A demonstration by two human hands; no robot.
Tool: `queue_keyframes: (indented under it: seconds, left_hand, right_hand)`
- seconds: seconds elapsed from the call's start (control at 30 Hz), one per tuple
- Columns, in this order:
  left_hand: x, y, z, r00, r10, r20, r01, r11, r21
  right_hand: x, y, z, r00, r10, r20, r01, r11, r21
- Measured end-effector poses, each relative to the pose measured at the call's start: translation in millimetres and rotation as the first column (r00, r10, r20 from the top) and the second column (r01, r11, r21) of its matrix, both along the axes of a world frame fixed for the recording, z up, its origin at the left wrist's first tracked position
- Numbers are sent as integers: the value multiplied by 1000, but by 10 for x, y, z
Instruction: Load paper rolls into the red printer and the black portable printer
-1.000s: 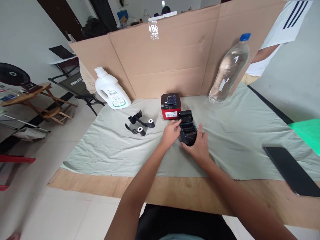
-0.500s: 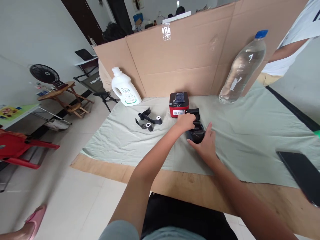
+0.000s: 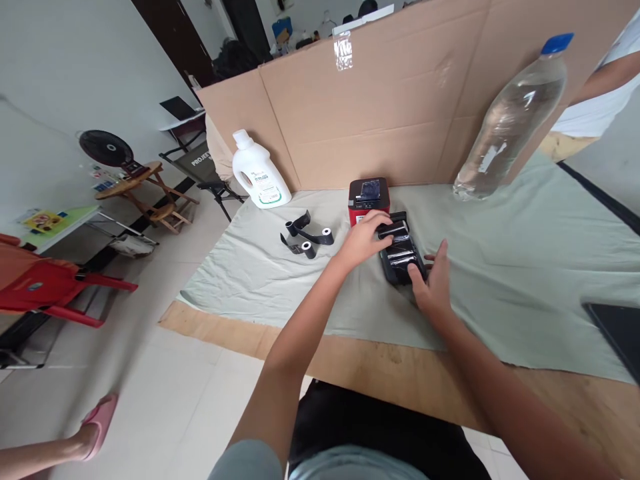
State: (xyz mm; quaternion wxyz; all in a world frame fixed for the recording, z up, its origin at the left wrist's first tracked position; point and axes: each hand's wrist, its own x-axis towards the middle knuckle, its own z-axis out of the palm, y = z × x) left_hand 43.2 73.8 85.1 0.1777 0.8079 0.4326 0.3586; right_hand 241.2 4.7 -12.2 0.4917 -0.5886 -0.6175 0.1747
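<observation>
A black device lies on the pale green cloth, its top crossed by shiny black film in two bands. My left hand is at its far left part, fingers curled over the top and thumb against the film. At the near right side, my right hand has its thumb on the near corner and its fingers along the edge, so the device sits between them. Just behind stands a small red and black box-shaped machine, partly covered by my left hand. To the left lie loose rolls of black ribbon with white cores.
A white jug and a large clear bottle with a blue cap stand before a cardboard panel. A dark phone-like slab lies at the right. Another person's arm shows behind the panel.
My left hand has shifted from the raised black part at the far end onto the film. That end now looks flatter. My right hand's thumb has moved onto the device's top. The view has swung slightly.
</observation>
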Motion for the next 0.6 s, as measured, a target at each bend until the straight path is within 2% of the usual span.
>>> queue_keyframes:
  seconds: [0.03,0.1,0.17,0.23,0.3,0.43,0.6]
  left_hand:
    - [-157,-92,-4,997,30,71,-28,999,-27]
    - [-559,-340,-62,966,167,200,-148,983,-105]
    - [-1038,-629,-177,885,320,338,-252,940,-231]
    - [-1532,-887,-320,808,437,395,-310,886,-346]
    - [-1976,-1056,-460,754,522,399,-395,845,-361]
    - [-2585,-1082,-664,732,604,314,-511,793,-333]
    - [-2868,-837,-832,694,708,134,-656,697,-289]
  right_hand:
    - [7,5,-7,1000,-1,-24,1,1000,-3]
    - [13,16,-20,998,-8,-68,7,1000,-14]
    - [13,28,-32,995,-18,-94,15,1000,-26]
    - [9,39,-44,995,-26,-101,22,999,-36]
    - [3,46,-52,994,-32,-104,28,999,-40]
    - [-4,50,-55,994,-47,-100,43,998,-43]
    - [-5,50,-36,993,-52,-103,46,998,-53]
